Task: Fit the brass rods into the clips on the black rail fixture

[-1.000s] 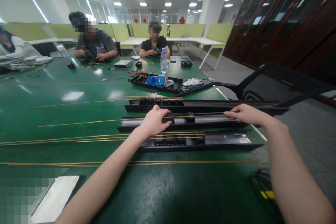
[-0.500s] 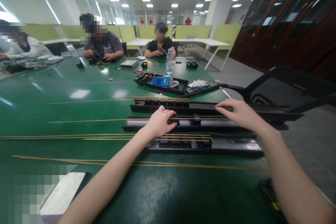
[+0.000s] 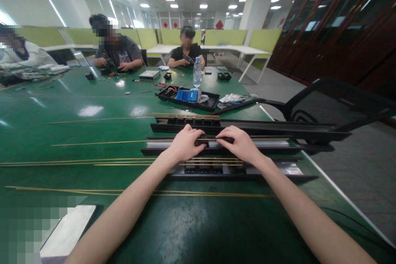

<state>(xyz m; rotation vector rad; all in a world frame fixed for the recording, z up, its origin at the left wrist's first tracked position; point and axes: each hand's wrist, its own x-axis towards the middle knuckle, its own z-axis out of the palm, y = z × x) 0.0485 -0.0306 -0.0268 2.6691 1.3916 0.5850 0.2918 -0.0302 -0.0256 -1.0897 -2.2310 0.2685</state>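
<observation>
My left hand (image 3: 185, 143) is closed around a small black block (image 3: 201, 140) in the middle black rail (image 3: 278, 142), thumb on the near side. To its right, my right hand (image 3: 239, 144) is closed with thumb and fingers about a second black block (image 3: 227, 139), mostly hidden by the fingers. A thin brass-coloured rod (image 3: 102, 144) runs along this rail past both hands and sticks out far to the left. Nearer me, another rail (image 3: 292, 169) holds several black blocks (image 3: 202, 168) under more thin rods. A far rail (image 3: 262, 127) carries similar blocks and rods.
Loose thin rods (image 3: 185, 194) lie on the green table (image 3: 123, 231) in front. Behind the rails are a black tray (image 3: 213, 101) with a blue item, gloves (image 3: 231, 99) and a water bottle (image 3: 197, 72). A white box (image 3: 69, 231) lies near left; a chair (image 3: 297, 103) stands right. Several people sit opposite.
My right hand has moved left along the middle rail and closed around the right-hand block. My left hand stays at its block. The view has shifted slightly.
</observation>
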